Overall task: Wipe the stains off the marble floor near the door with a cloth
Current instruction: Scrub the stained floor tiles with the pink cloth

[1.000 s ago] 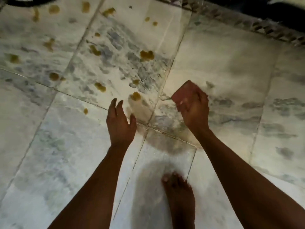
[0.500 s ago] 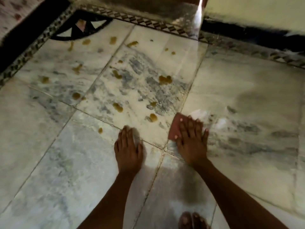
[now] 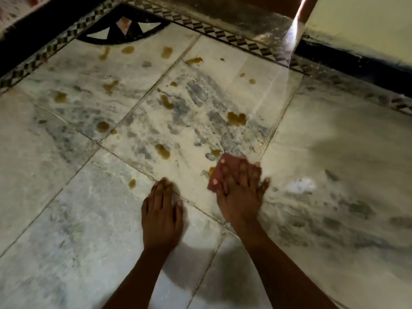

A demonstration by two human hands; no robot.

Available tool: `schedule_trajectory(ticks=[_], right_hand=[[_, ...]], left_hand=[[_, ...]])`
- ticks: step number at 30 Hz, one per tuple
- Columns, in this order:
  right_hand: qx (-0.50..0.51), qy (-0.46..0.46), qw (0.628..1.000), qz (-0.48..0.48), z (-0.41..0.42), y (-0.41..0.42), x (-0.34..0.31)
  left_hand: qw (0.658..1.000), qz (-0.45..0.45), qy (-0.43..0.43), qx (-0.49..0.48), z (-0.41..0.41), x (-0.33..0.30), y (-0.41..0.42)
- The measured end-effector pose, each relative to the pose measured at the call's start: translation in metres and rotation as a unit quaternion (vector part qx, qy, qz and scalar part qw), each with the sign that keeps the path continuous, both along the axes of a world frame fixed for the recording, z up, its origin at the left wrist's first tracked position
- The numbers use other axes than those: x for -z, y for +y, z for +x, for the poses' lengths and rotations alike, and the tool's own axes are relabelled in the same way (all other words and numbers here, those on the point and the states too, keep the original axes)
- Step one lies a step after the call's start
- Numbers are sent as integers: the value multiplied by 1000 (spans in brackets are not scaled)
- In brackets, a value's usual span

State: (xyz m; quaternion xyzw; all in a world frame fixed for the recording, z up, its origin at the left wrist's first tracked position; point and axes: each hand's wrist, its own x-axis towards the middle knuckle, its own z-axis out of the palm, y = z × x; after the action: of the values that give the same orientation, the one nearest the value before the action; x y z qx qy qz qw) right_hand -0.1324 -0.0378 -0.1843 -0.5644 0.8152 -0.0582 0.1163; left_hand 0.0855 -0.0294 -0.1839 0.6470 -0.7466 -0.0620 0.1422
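My right hand (image 3: 239,192) lies flat, fingers spread, pressing a small reddish cloth (image 3: 219,168) onto the marble floor (image 3: 66,219). The cloth covers a brown stain at its left edge. My left hand (image 3: 161,217) rests palm down on the floor to the left, fingers together, holding nothing. Several brown stains dot the tiles ahead: a large one (image 3: 236,119), one (image 3: 162,150) left of the cloth, a small one (image 3: 132,183) by my left fingertips, and more toward the far corner (image 3: 127,49).
A patterned mosaic border (image 3: 223,36) runs along the far edge, with a black corner inlay (image 3: 122,30). A door edge (image 3: 296,25) and pale wall (image 3: 356,23) stand at the top right. A black skirting strip (image 3: 347,61) runs below the wall.
My right hand brought the cloth down flat on the floor and slid it left onto the stained tile. My left hand settled palm down. The view lifted toward the doorway.
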Motion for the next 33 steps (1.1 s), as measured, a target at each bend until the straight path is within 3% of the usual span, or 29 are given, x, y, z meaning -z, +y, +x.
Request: schedule_trajectory(ticks=[2, 4, 7, 9, 11, 14, 17, 21, 25, 27, 30, 33], right_hand=[[-95, 8, 995, -12, 10, 22, -6], [-122, 16, 992, -1, 5, 58, -12], [-33, 24, 999, 26, -24, 67, -14], [71, 14, 997, 31, -24, 28, -8], [106, -10, 994, 35, -11, -24, -4], [-17, -9, 998, 52, 18, -57, -6], [-137, 26, 989, 42, 27, -6, -18], [-99, 41, 991, 78, -18, 39, -22], [29, 4, 998, 47, -20, -28, -8], [-10, -6, 998, 60, -1, -53, -7], [-143, 12, 988, 55, 23, -19, -12], [-169, 20, 984, 53, 20, 48, -15]], left_hand=[[1000, 0, 3, -6, -2, -1, 0], [1000, 1, 9, -16, -3, -3, 1], [1000, -4, 14, -13, -4, 0, 1], [1000, -9, 16, -9, -2, 4, 0], [1000, -15, 17, -8, -1, 6, 0], [1000, -19, 20, -9, -2, 6, 1], [999, -12, 29, -12, -1, 2, -1], [1000, -2, 26, -10, -1, 0, -1], [999, -11, 45, 0, 1, 2, -1], [995, -17, 97, 10, 4, 1, -3], [978, -13, 210, -17, 14, -13, -5], [975, -34, 208, -65, 49, -28, -22]])
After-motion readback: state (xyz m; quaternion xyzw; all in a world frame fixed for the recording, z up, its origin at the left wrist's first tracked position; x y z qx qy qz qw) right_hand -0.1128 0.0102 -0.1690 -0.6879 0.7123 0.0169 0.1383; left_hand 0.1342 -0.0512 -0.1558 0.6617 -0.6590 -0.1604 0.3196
